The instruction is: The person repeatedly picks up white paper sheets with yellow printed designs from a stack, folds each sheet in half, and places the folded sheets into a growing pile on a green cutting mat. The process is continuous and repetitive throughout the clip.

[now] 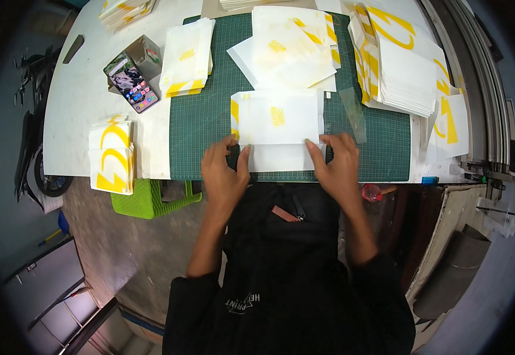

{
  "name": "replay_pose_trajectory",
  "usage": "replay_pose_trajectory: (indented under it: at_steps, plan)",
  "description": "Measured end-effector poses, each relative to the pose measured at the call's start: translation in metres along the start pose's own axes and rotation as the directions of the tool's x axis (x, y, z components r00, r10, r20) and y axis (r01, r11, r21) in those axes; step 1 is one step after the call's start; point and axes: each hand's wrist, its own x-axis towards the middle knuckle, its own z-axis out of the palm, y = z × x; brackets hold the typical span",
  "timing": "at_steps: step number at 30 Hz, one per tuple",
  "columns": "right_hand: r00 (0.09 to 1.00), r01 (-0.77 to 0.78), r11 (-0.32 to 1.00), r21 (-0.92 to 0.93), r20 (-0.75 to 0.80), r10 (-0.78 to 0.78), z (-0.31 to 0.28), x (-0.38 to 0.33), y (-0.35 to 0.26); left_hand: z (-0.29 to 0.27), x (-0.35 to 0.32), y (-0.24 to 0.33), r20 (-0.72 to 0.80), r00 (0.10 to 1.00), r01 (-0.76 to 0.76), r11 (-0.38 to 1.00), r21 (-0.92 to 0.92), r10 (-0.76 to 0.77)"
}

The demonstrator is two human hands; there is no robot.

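Note:
A white printed paper sheet point(278, 124) with yellow marks lies in front of me on the green cutting mat point(381, 142). A crease runs across its lower part. My left hand point(225, 164) has the sheet's left edge between thumb and curled fingers, close to that crease. At the opposite edge, my right hand point(335, 158) grips it the same way, its thumb lying on the paper. Just beyond is a loose pile of similar white sheets point(287, 53). A clear plastic strip point(353, 115) rests on the mat to the right of the sheet.
White-and-yellow stacks stand at the right point(405, 71), upper left point(186, 56) and left table edge point(112, 154). A phone point(131, 83) leans on a small box point(145, 56). A green plastic stool point(145, 198) is below the table; metal rails point(482, 77) run along the right.

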Motion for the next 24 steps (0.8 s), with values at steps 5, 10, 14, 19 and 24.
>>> replay_pose_trajectory:
  at_steps: [5, 10, 14, 19, 24]
  plan:
    - [0.952, -0.305, 0.842, 0.445, 0.149, 0.266, 0.004, 0.000, -0.005, 0.003, -0.004, -0.007, 0.009, 0.999, 0.050, 0.991, -0.123, -0.049]
    - [0.952, -0.304, 0.759, 0.575, 0.198, 0.232, -0.008, 0.004, -0.015, -0.010, 0.014, 0.016, 0.170, 0.915, -0.382, 0.921, 0.077, 0.365]
    - [0.947, 0.014, 0.989, 0.147, 0.315, -0.061, -0.019, 0.003, 0.010, -0.003, 0.013, 0.000, 0.301, 0.860, -0.452, 0.888, 0.079, 0.411]
    - [0.936, 0.310, 0.950, -0.035, 0.188, -0.299, -0.017, 0.009, -0.020, -0.002, 0.009, -0.009, 0.332, 0.818, -0.514, 0.855, 0.059, 0.469]
    - [0.859, 0.476, 0.879, -0.030, 0.227, -0.458, 0.000, -0.010, 0.003, -0.002, -0.005, -0.015, 0.248, 0.767, -0.632, 0.764, 0.131, 0.592]
